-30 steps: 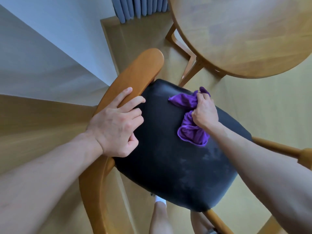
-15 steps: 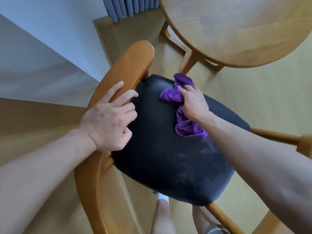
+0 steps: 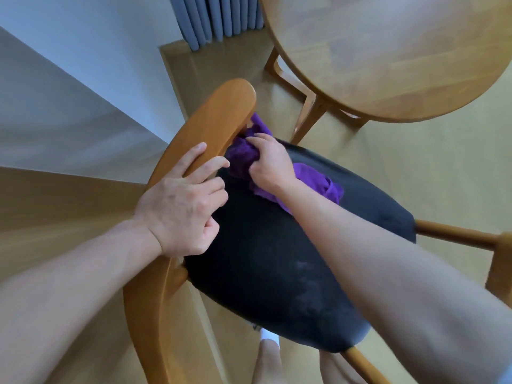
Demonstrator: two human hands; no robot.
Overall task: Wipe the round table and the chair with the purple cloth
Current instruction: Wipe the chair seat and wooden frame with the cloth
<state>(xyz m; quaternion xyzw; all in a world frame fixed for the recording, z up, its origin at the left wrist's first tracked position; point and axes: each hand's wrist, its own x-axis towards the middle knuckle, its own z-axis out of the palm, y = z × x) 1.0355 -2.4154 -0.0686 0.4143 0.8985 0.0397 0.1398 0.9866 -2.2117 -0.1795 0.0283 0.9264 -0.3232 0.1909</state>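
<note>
We are seeing the purple cloth [image 3: 318, 180] lying bunched on the chair [image 3: 277, 259], at the eleven o'clock corner of its black seat under the curved wooden backrest. The round table [image 3: 388, 51], light wood, is standing at one o'clock, apart from the chair.

- chair backrest [image 3: 210, 126]: smooth, satin-finished wood
- seat [image 3: 277, 259]: black, matt, leather-like, faint dusty smears
- purple cloth [image 3: 318, 180]: soft fabric, crumpled
- tabletop [image 3: 388, 51]: pale wood, visible grain
- floor [image 3: 415, 167]: light wood-look
</note>
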